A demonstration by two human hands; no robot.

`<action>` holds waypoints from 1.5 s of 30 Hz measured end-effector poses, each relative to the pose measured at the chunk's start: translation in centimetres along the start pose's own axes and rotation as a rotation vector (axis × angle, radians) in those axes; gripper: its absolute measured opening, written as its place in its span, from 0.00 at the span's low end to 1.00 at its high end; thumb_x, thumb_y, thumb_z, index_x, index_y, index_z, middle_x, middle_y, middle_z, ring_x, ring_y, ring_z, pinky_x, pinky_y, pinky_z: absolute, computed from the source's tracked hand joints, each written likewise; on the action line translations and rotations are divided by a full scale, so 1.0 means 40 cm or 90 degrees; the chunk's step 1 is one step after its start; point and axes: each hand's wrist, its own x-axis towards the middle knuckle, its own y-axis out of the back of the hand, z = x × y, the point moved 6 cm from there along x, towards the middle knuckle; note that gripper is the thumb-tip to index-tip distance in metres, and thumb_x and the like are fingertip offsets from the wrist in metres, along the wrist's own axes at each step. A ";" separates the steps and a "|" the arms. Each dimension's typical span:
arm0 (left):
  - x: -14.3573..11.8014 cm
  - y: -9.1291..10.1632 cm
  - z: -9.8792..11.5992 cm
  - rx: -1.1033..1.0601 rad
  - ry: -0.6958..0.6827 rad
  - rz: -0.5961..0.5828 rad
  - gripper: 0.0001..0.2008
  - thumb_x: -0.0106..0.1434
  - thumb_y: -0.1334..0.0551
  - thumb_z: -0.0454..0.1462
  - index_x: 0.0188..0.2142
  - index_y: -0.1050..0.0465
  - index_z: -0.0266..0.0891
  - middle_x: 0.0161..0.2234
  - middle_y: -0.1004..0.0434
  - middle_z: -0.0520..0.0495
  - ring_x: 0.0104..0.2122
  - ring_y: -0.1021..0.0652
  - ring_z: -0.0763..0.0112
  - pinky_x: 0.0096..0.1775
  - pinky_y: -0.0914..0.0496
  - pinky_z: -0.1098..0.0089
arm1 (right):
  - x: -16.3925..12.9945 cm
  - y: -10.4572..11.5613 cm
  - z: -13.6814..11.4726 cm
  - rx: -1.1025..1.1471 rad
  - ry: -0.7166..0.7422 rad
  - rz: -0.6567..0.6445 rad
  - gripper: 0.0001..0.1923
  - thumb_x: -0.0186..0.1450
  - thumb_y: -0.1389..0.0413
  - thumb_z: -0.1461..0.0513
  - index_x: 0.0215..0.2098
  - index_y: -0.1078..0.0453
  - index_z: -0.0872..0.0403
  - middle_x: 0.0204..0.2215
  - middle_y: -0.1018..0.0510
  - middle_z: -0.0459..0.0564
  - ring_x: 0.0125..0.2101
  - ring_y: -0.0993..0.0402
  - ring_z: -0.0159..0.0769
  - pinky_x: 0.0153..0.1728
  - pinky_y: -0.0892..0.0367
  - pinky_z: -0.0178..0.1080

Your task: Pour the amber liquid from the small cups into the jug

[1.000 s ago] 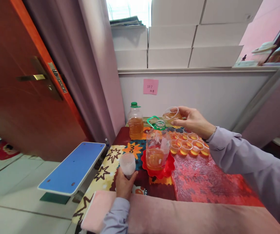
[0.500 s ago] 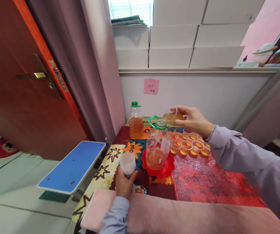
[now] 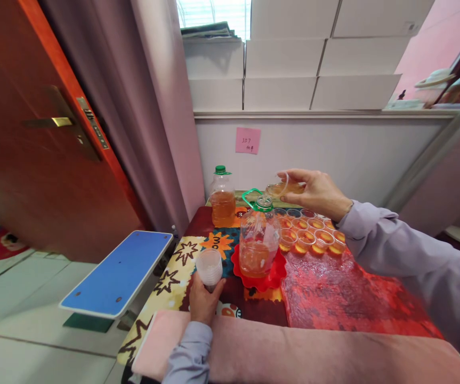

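Above and right of the open bottle's neck, my right hand [image 3: 317, 193] grips a clear plastic cup [image 3: 278, 189] of amber liquid, tilted on its side with its rim toward the bottle mouth. The clear bottle [image 3: 256, 240], with a green neck ring and handle, is partly filled with amber liquid and stands in a red scalloped tray [image 3: 280, 277]. My left hand [image 3: 206, 303] is wrapped round a stack of nested clear plastic cups [image 3: 209, 266] at the table's left. Several filled cups [image 3: 305, 239] stand in rows under and behind my right forearm.
A capped bottle of amber liquid [image 3: 223, 205] stands at the back left. Red plastic sheeting [image 3: 345, 298] covers the table's right, and a pink cloth [image 3: 285, 352] runs along the front edge. A blue board [image 3: 120, 269] sits left of the table; a brown door [image 3: 33, 176] stands beyond.
The cup in my right hand has tipped further over toward the bottle mouth, and the hand has risen slightly. My left hand and its cup stack stay in place.
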 end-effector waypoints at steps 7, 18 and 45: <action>0.000 0.001 -0.001 0.014 0.001 -0.005 0.30 0.49 0.30 0.56 0.45 0.29 0.41 0.42 0.16 0.37 0.44 0.17 0.45 0.45 0.25 0.52 | 0.009 0.005 -0.008 -0.050 0.018 0.013 0.24 0.55 0.31 0.62 0.52 0.18 0.49 0.42 0.14 0.49 0.44 0.18 0.47 0.43 0.21 0.47; 0.001 -0.001 -0.003 0.012 -0.006 0.005 0.29 0.49 0.31 0.56 0.44 0.29 0.41 0.41 0.16 0.38 0.44 0.17 0.45 0.45 0.25 0.53 | 0.011 0.008 -0.028 -0.132 0.056 0.042 0.27 0.55 0.33 0.64 0.54 0.19 0.50 0.48 0.15 0.50 0.47 0.18 0.47 0.50 0.22 0.48; 0.000 0.003 -0.003 0.023 -0.022 0.016 0.29 0.49 0.30 0.56 0.43 0.28 0.41 0.40 0.16 0.38 0.43 0.17 0.45 0.45 0.24 0.52 | 0.019 -0.008 -0.042 -0.210 0.143 0.056 0.29 0.56 0.37 0.65 0.57 0.21 0.52 0.51 0.15 0.52 0.47 0.18 0.47 0.52 0.24 0.49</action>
